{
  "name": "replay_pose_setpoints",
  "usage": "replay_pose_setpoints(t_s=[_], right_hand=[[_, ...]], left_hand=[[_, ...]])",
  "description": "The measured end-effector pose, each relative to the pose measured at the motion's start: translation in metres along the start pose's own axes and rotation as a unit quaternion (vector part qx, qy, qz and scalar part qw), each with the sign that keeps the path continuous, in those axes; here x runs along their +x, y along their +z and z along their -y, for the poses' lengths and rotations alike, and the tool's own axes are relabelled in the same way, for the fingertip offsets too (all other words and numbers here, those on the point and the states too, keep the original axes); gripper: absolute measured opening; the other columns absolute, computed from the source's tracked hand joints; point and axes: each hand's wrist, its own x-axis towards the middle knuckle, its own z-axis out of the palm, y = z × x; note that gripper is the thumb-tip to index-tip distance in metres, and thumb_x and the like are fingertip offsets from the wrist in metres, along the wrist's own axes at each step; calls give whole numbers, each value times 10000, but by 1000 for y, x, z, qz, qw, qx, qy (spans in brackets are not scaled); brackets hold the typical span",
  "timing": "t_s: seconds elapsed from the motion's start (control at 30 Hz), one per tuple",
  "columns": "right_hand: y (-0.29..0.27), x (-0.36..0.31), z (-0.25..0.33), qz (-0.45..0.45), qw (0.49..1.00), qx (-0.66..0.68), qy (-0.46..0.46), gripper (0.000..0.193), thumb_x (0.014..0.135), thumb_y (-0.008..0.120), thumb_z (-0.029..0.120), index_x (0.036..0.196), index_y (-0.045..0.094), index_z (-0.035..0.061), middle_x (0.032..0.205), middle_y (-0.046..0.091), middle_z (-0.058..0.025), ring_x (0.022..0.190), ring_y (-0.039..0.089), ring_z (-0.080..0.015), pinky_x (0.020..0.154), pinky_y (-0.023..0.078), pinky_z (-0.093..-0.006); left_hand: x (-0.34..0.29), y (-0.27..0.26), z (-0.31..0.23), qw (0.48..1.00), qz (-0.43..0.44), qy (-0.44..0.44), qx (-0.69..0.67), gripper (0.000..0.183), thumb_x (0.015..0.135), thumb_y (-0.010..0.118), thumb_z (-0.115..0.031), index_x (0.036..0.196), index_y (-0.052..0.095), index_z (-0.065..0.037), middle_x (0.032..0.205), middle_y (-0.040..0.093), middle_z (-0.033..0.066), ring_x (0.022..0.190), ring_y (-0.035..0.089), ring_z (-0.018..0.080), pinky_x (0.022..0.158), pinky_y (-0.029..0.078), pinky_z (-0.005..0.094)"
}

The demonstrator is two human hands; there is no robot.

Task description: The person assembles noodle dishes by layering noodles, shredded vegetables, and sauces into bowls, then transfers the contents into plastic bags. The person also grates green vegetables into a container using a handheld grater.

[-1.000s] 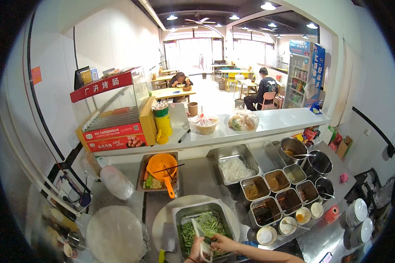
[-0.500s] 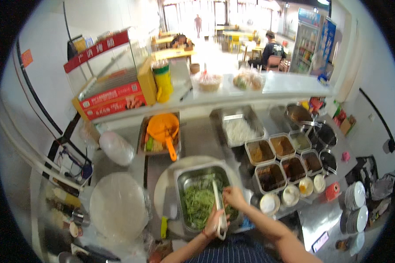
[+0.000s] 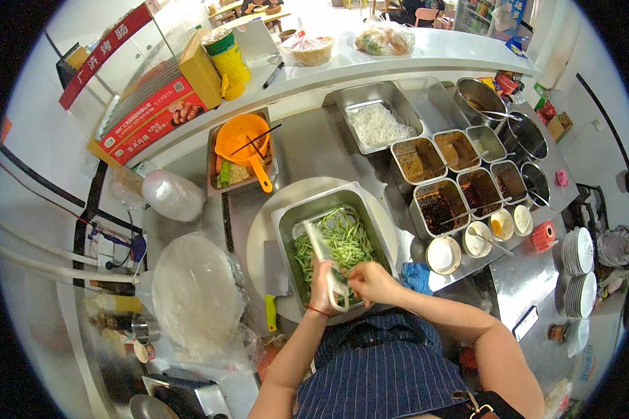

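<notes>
My left hand (image 3: 319, 285) is wrapped round a long white hand grater (image 3: 316, 241) with a loop at its lower end, tilted over a deep steel pan. Pressed close to the grater's right side, my right hand (image 3: 372, 282) has its fingers pinched together; what they hold, if anything, is hidden. Green shredded cucumber (image 3: 346, 237) covers the bottom of the steel pan (image 3: 281, 241). Under the pan lies a round pale cutting board (image 3: 262, 216). A cleaver (image 3: 275, 269) with a yellow-green handle rests at its left.
An orange strainer (image 3: 241, 136) sits over a tray at the back left. Steel sauce containers (image 3: 440, 208) and small white bowls (image 3: 443, 255) crowd the right side. A plastic-covered round stack (image 3: 196, 293) stands left. Beyond rises a white ledge (image 3: 370, 63). A phone (image 3: 525, 322) lies right.
The view has tipped down, showing more of the apron. The grater now leans to the left, and my right hand has moved lower, near its loop end.
</notes>
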Motion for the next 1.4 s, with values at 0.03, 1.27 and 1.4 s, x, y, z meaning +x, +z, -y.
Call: replay_pose_setpoints(t_s=[0.03,1.27,1.4], right_hand=[[-5,14,-7,-50,998,0,22,183,790,529,24,853,613,-126,630,626,-179,446,609,-195,401,495,-326],[-42,-20,-98,-236,951,185,71,173,873,545,48,997,502,-66,667,606,-101,461,505,-103,393,402,-245],[-24,-34,-102,-244,944,198,101,167,869,549,47,985,511,-66,671,606,-102,459,511,-103,397,407,-245]], left_hand=[[2,4,11,995,45,26,87,619,874,459,-223,1427,180,-191,1039,442,132,827,562,199,565,549,324],[37,-1,25,888,236,-142,-368,618,770,562,-393,1250,467,-17,1116,513,230,1016,513,330,850,470,457],[-36,-14,48,891,166,-235,-351,655,740,610,-325,1308,415,-64,1187,472,201,1085,456,356,885,411,520]])
